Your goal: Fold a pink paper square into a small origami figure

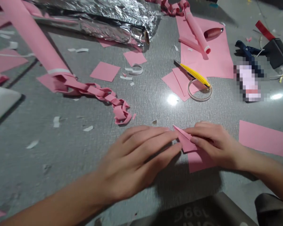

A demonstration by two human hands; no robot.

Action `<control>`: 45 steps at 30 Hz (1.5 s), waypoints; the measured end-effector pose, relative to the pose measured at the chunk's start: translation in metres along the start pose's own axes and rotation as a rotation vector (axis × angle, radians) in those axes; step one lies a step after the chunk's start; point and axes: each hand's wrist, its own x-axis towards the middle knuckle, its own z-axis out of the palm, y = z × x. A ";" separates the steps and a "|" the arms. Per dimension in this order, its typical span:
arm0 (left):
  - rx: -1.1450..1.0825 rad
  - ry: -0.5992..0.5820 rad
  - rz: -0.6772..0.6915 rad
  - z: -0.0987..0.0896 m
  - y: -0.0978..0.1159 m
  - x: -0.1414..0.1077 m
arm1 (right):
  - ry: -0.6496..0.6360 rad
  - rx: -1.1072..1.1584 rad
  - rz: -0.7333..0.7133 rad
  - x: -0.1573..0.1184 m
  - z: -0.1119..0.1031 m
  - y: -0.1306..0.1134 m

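Observation:
A small folded piece of pink paper (185,142) is between my two hands, low over the grey table. My right hand (217,142) pinches its right side with thumb and fingers. From the left, my left hand (141,153) reaches in with long fingers, and its thumb and fingertips hold the paper's left edge. The fold makes a narrow pointed flap along the top. Under my right hand lies another flat pink sheet (200,161), partly covered. A pink rectangle (263,138) rests on the table to the right of that hand.
Ahead lie a yellow cutter (195,74), a tape ring (200,99) and pink squares (105,71). A folded pink paper chain (96,91) meets a large pink roll (35,37) at left. Crumpled foil (122,15) spans the back. Larger pink sheets (217,59) and dark-blue pliers-like tool (250,53) are farther right.

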 end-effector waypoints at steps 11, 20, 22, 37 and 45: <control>0.139 -0.146 0.097 0.016 -0.011 0.009 | 0.130 -0.528 -0.282 0.000 -0.002 0.015; 0.391 -0.130 0.081 0.009 0.001 0.014 | -0.035 -0.685 -0.448 -0.006 -0.008 0.005; 0.385 -0.127 0.070 0.009 0.002 0.014 | -0.051 -0.698 -0.457 -0.006 -0.006 0.006; 0.233 -0.146 -0.013 0.011 0.004 0.009 | 0.037 -0.623 -0.397 -0.006 0.005 -0.002; -0.001 -0.091 -0.181 0.019 -0.001 0.001 | 0.050 -0.388 -0.291 -0.005 0.010 0.013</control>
